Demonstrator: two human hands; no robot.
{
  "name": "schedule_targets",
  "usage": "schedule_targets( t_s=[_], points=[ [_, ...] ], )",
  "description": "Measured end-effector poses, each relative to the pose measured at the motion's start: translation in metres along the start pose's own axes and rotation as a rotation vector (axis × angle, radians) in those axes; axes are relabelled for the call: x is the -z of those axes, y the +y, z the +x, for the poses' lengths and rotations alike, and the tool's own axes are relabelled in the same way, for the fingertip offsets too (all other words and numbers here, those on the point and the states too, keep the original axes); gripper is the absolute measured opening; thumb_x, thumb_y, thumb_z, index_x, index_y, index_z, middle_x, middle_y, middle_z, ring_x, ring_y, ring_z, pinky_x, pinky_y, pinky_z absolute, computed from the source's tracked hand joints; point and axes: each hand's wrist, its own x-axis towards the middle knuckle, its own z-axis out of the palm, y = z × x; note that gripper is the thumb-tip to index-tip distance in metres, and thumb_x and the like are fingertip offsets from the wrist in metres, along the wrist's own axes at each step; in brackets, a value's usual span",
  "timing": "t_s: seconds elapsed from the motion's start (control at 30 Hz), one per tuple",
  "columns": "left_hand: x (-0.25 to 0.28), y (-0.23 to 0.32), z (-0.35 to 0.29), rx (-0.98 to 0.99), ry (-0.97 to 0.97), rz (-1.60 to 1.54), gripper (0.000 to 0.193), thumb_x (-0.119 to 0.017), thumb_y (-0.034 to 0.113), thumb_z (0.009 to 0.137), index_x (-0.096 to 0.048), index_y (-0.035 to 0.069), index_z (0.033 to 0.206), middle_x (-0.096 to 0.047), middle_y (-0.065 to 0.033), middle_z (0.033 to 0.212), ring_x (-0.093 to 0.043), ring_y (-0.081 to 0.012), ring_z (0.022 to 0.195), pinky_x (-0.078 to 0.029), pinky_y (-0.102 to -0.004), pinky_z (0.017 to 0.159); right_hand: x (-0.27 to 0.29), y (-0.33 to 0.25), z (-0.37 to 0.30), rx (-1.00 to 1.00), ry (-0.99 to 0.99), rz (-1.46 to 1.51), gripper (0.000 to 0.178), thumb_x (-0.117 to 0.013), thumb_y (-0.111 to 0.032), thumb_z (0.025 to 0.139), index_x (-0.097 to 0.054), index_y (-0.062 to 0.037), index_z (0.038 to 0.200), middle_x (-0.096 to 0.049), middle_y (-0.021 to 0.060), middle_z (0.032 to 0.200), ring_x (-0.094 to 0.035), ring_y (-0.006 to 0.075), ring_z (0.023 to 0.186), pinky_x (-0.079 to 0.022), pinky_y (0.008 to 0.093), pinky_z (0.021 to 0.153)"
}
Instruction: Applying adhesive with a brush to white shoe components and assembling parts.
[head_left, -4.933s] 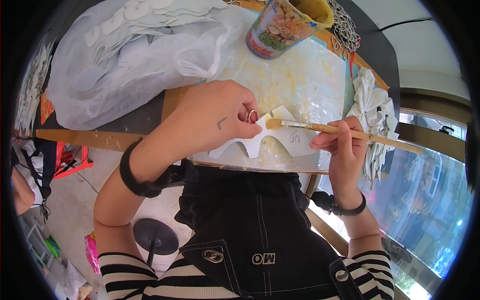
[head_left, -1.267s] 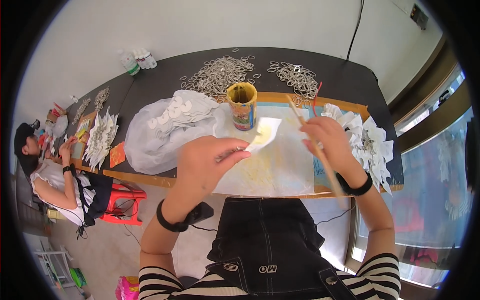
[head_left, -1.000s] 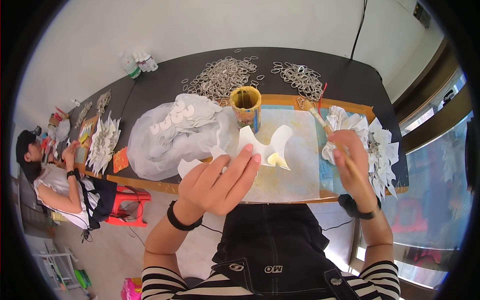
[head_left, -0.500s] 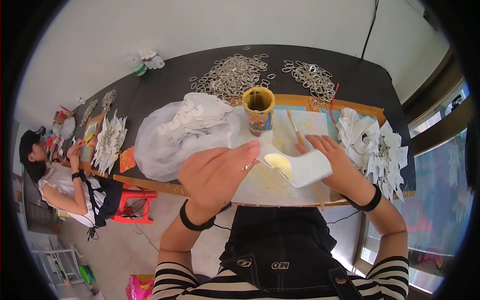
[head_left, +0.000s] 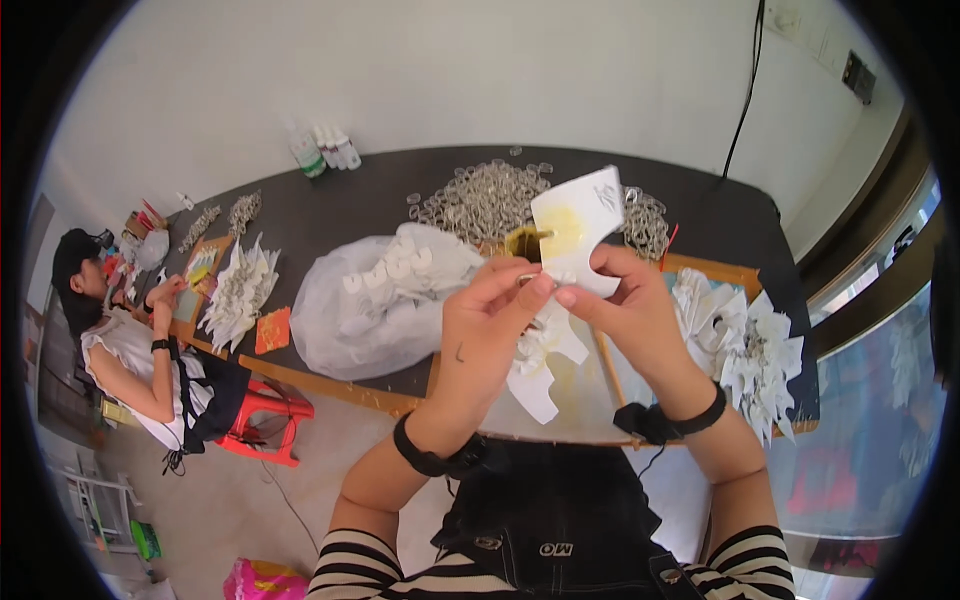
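Both hands are raised over the work board, fingertips close together. A white cut-out piece [head_left: 585,210] with a yellow glue-like smear stands upright between them. My left hand [head_left: 480,325] pinches its lower end, with a small metal ring [head_left: 527,279] at the fingertips. My right hand [head_left: 645,320] grips the same piece at its lower right edge, thumb toward me. Below the hands more white cut-out material [head_left: 535,385] shows; I cannot tell whether it hangs from them or lies on the board. Partly hidden behind the piece is a glue-crusted can [head_left: 522,241]. A brush handle [head_left: 610,375] lies on the board.
Metal rings [head_left: 480,200] are heaped at the back. A plastic bag [head_left: 330,320] of white pieces lies left, and bundled white pieces [head_left: 765,340] lie right. Bottles [head_left: 325,150] stand near the wall. Another person [head_left: 130,360] works at the far left beside a red stool [head_left: 265,425].
The white piece has been turned upright and raised. My right hand has come in from beside the brush and now grips the piece too. The view has tilted up slightly.
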Motion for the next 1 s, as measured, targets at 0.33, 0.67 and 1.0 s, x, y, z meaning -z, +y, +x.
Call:
schedule_targets(
  t_s=[0.33, 0.67, 1.0],
  points=[
    [-0.017, 0.029, 0.036, -0.057, -0.079, -0.216, 0.017, -0.07, 0.009, 0.081, -0.066, -0.001, 0.094, -0.059, -0.0033, 0.092, -0.055, -0.0068, 0.074, -0.046, -0.0191, 0.06, -0.001, -0.027, 0.03, 0.2, 0.149, 0.225, 0.011, -0.071, -0.004, 0.078, -0.064, 0.0003, 0.085, -0.063, 0.0015, 0.084, -0.059, 0.0067, 0.077, -0.047, 0.0205, 0.066],
    [-0.033, 0.051, 0.071, -0.38, -0.184, 0.113, 0.013, -0.072, 0.001, 0.075, -0.066, -0.002, 0.086, -0.057, -0.0042, 0.078, -0.054, -0.0066, 0.061, -0.04, -0.017, 0.05, 0.017, -0.042, 0.047, 0.413, 0.269, 0.014, 0.014, -0.072, 0.0, 0.075, -0.062, 0.004, 0.084, -0.063, 0.0055, 0.081, -0.06, 0.0094, 0.071, -0.05, 0.0211, 0.058],
    [-0.031, 0.025, 0.09, -0.187, -0.332, -0.166, 0.011, -0.068, -0.001, 0.076, -0.057, 0.0, 0.074, -0.053, -0.0028, 0.079, -0.051, -0.0057, 0.068, -0.039, -0.0191, 0.058, 0.029, -0.017, 0.05, 0.326, 0.229, 0.088, 0.014, -0.071, 0.002, 0.075, -0.066, 0.0038, 0.088, -0.065, 0.007, 0.083, -0.061, 0.009, 0.073, -0.048, 0.02, 0.059]
  ],
)
